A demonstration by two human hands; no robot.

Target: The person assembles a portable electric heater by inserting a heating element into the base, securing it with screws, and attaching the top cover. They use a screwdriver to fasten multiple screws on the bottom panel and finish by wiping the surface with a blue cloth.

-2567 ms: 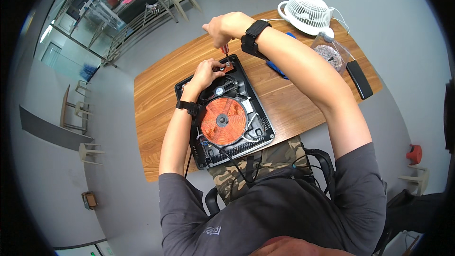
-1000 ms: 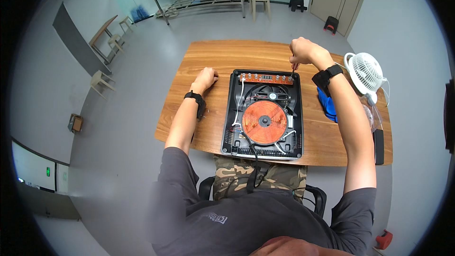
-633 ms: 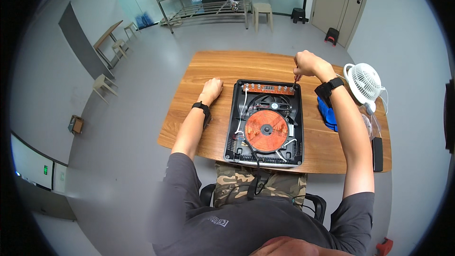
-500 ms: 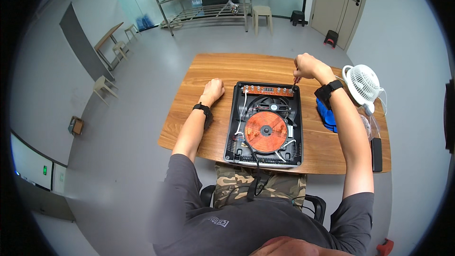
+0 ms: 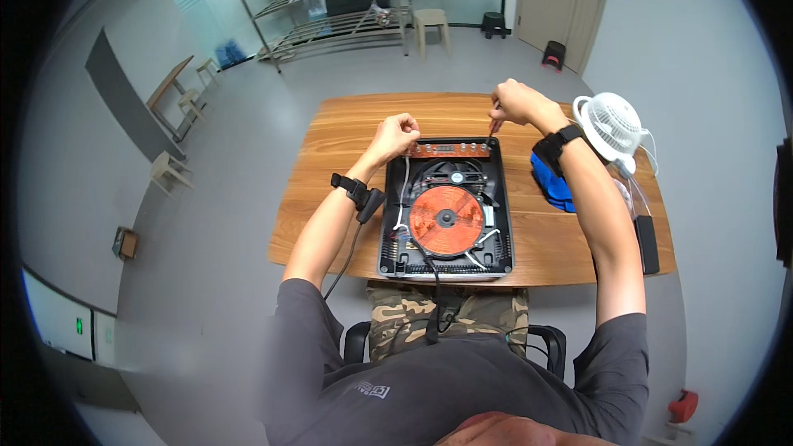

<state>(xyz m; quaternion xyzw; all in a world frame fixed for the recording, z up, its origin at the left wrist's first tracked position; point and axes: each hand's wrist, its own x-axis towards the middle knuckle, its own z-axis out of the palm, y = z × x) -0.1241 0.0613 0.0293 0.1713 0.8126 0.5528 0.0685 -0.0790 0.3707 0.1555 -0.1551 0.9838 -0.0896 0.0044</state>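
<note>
A: So what's each hand up to?

B: Right hand (image 5: 520,102) is closed around a screwdriver (image 5: 496,125), shaft pointing down at the far right corner of the black case (image 5: 505,223). Can't make out whether the tip is on a screw. Left hand (image 5: 391,139) is at the far left corner, fingers curled in and tips close together by the left end of the red board (image 5: 448,149). Can't tell if anything's pinched in there, or if it's touching the board.

A: And the case, where's that sitting?

B: Flat on the wooden table (image 5: 330,157), near edge, right in front of the person. Top's open, so you see the board along the far side, a cooling fan (image 5: 457,177) behind the round copper coil (image 5: 446,220), and a white wire (image 5: 403,198) down the left.

A: Other stuff on the table?

B: All off to the right: blue cloth (image 5: 552,185), white desk fan (image 5: 613,127) at the back, black box (image 5: 647,244) nearer the front.
</note>
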